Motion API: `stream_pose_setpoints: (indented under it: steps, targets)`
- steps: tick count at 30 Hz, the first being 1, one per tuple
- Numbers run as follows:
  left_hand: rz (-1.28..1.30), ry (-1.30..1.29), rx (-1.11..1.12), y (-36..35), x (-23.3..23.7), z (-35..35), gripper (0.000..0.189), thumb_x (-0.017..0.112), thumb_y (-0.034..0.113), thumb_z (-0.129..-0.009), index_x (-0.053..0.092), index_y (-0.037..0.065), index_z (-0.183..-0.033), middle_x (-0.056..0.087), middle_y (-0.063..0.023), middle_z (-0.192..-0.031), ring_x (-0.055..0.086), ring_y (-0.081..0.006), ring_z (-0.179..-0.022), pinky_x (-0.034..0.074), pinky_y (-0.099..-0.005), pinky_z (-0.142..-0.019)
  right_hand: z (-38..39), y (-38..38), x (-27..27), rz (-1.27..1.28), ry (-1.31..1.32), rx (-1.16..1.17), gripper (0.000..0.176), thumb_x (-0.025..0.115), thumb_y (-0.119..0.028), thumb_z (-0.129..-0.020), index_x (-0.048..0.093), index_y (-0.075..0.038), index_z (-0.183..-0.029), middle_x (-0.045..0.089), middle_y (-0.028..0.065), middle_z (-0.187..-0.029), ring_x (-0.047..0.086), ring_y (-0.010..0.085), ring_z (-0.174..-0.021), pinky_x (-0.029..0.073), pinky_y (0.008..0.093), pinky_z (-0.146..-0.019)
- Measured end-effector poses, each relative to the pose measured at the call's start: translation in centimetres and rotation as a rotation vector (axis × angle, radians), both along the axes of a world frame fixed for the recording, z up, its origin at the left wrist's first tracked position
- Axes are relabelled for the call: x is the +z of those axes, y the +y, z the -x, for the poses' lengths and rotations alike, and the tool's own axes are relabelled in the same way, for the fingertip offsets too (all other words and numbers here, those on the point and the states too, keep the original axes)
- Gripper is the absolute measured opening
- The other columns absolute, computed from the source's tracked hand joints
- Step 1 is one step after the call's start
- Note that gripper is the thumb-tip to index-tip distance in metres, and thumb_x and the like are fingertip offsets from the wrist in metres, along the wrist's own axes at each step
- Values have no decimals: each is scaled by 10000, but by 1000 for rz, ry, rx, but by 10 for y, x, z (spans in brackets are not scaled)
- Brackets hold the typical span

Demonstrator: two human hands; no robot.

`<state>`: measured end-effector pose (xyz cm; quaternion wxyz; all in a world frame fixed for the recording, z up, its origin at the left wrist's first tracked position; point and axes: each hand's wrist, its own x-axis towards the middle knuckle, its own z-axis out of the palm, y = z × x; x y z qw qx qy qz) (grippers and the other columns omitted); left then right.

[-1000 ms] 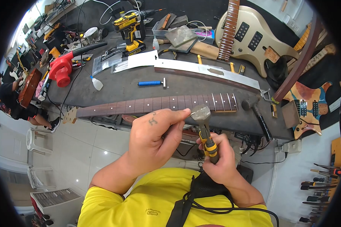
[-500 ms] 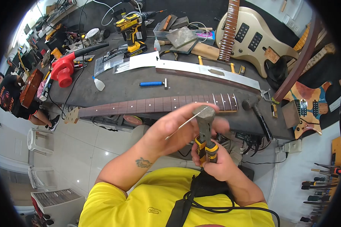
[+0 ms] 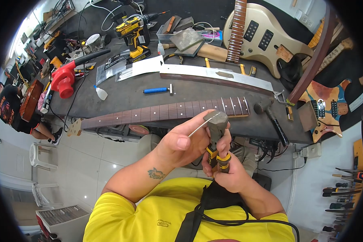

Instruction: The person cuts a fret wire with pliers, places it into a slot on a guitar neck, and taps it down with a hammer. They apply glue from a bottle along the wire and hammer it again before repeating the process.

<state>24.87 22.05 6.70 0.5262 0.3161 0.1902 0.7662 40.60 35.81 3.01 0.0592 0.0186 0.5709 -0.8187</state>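
My right hand point(image 3: 225, 173) grips the yellow-and-black handles of end-cutting nippers point(image 3: 216, 133), held upright in front of my chest. The nippers' steel jaws bite a thin strip of fret wire point(image 3: 197, 129) that slants down to the left. My left hand point(image 3: 187, 142) is curled beside the nippers, palm turned up, fingers holding the wire behind the jaws. Beyond both hands a guitar neck point(image 3: 161, 111) with a dark fretboard lies along the front of the workbench, with three frets seated at its right end.
On the dark bench point(image 3: 121, 94) lie a black hammer point(image 3: 270, 115), a blue-handled tool point(image 3: 157, 90), a long metal straightedge point(image 3: 213, 74), a yellow drill point(image 3: 134, 34), a red blower point(image 3: 64, 78) and a gold bass guitar point(image 3: 262, 40). Another person point(image 3: 12, 109) crouches at far left.
My left hand has rolled from back-up to palm-up, and the wire now sticks out lower left of the jaws. Both hands sit slightly closer to me.
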Motion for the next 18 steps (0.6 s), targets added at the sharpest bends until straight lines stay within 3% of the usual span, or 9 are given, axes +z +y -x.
stream_pose_setpoints:
  steps: [18]
  targets:
    - [-9,32,27,-4,-8,-4,886,792,531,-730,478,12,-1377,542,-143,-1047,559,-321,-983,452,-445,-887,0,-8,5,-4,-36,-27,500,452,124,-744,493,-25,-1220,525,70,-1019,509,158,-890,440,317,-786]
